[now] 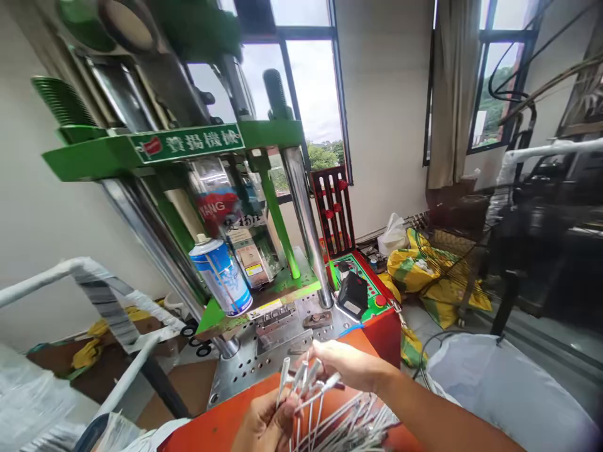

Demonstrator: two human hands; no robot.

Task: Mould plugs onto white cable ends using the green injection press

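Green-painted metal with bright steel columns: one upright press (268, 133), which we take as landmark. Directly before the press, we list one orange work surface (211, 419), bearing a loose pile of thin white cords (360, 427). Above that surface, near the press's front edge, we record one small bundle of white cords with thicker ends (311, 374), fanned upward. Our left hand (269, 417) is closed around the bundle, lower down; our right hand (348, 361) sits beside the thick ends, fingers drawn narrow, though we cannot tell whether they pinch any. On the press's front left, we note one blue-and-white spray can (221, 276), upright but leaning in view. At the press's right, we enter one green control panel with a red button (380, 301), a black device (353, 294) on it, and, farther right, yellow-and-green sacks (424, 270) on the floor.
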